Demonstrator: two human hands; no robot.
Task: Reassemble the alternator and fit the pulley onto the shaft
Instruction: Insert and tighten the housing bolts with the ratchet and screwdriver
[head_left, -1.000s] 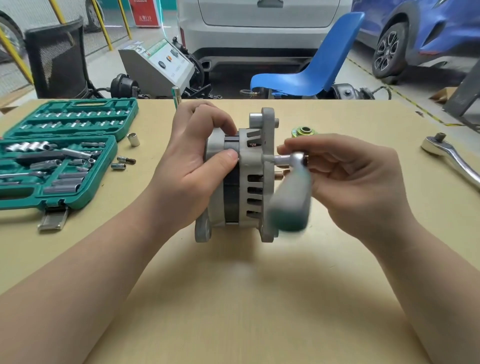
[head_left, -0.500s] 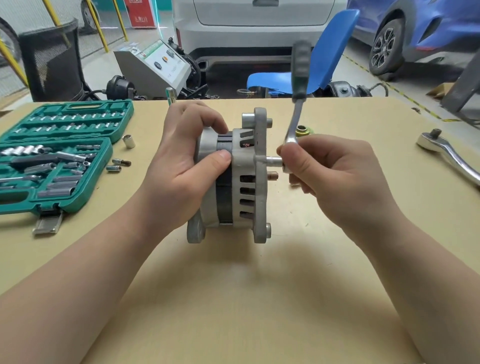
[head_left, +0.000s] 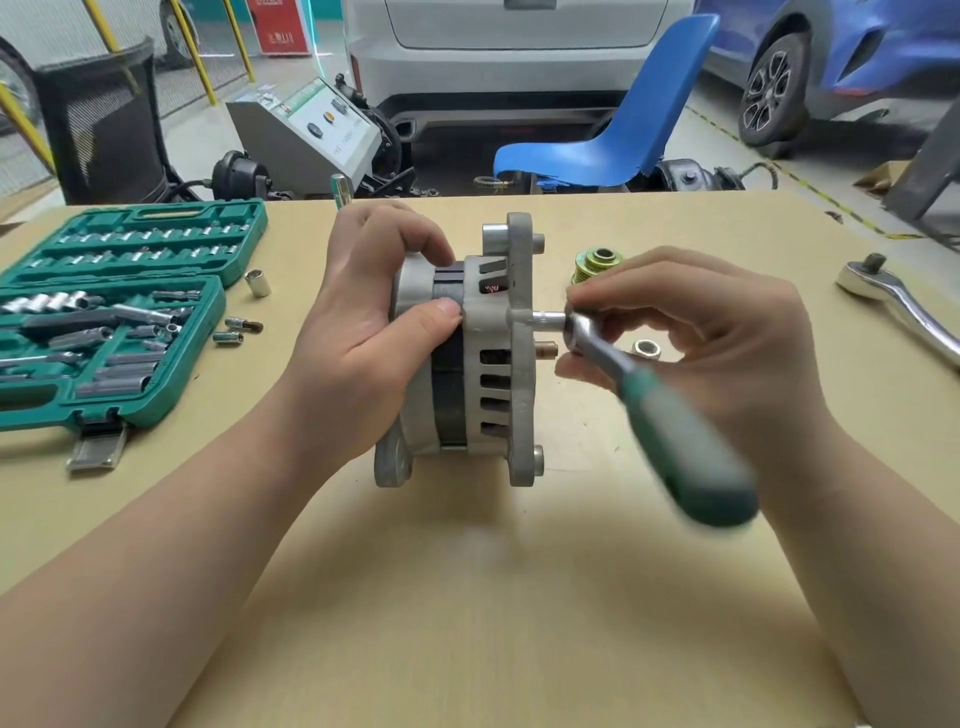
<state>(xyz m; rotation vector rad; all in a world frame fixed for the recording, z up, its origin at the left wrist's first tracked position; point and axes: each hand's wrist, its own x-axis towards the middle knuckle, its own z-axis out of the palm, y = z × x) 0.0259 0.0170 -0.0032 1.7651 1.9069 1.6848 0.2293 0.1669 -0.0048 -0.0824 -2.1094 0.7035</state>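
The alternator (head_left: 462, 353) is standing on edge mid-bench (head_left: 467, 597), the left hand (head_left: 363, 332) gripping it; right hand (head_left: 711, 343) fingers are pinching the ratchet (head_left: 670, 415) at its face. Behind it the pulley (head_left: 595, 262) is lying; left, the socket case (head_left: 104, 312).

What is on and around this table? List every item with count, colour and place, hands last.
alternator: 1, grey and black, table centre, on edge
small ratchet: 1, green handle, on a bolt on the alternator's right face
pulley: 1, yellow-green, behind the right hand
nut: 1, silver, on the table by the right hand
large ratchet: 1, chrome, right edge
socket case: 1, green, open, left
loose sockets and bits: several, silver, beside the case
chair: 1, blue, beyond the table
left hand: grips the alternator
right hand: pinches the ratchet head
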